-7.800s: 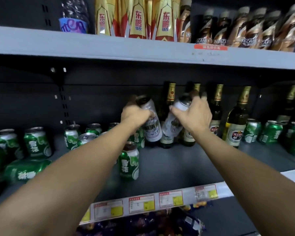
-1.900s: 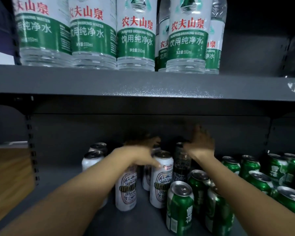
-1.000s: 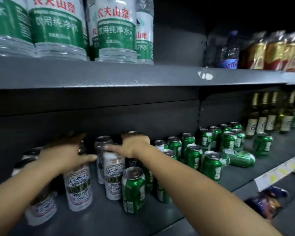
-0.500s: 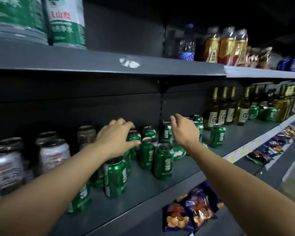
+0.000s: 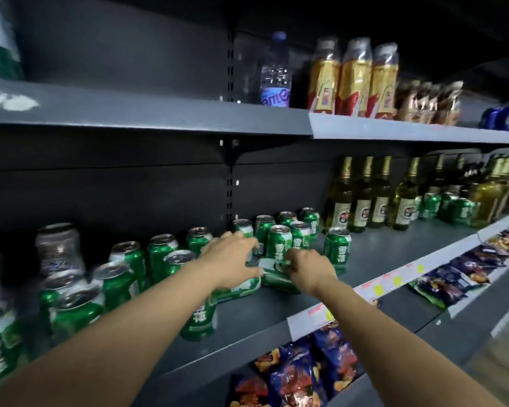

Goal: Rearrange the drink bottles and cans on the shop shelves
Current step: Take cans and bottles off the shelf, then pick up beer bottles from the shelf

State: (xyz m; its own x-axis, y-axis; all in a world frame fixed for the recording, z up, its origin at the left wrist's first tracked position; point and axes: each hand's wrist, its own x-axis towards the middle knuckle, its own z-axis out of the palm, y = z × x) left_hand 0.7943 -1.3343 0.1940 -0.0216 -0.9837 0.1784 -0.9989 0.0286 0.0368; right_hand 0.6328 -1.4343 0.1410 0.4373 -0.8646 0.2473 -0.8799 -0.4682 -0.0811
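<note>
Two green beer cans lie on their sides on the dark middle shelf (image 5: 388, 251). My left hand (image 5: 232, 259) lies with spread fingers over the nearer lying can (image 5: 241, 290). My right hand (image 5: 310, 270) curls its fingers around the end of the other lying can (image 5: 272, 274). Behind them stand several upright green cans (image 5: 278, 240), and one more upright can (image 5: 338, 249) stands alone to the right. A further upright green can (image 5: 199, 320) is partly hidden under my left forearm.
Silver-white cans (image 5: 59, 251) stand at the far left. Tall beer bottles (image 5: 362, 201) fill the right of this shelf. The upper shelf holds a water bottle (image 5: 275, 74) and yellow drink bottles (image 5: 353, 80). Snack bags (image 5: 303, 374) lie below the price strip (image 5: 379, 286).
The view has swung right, away from the silver-white cans. Both hands have come down from above the green cans onto the two lying cans.
</note>
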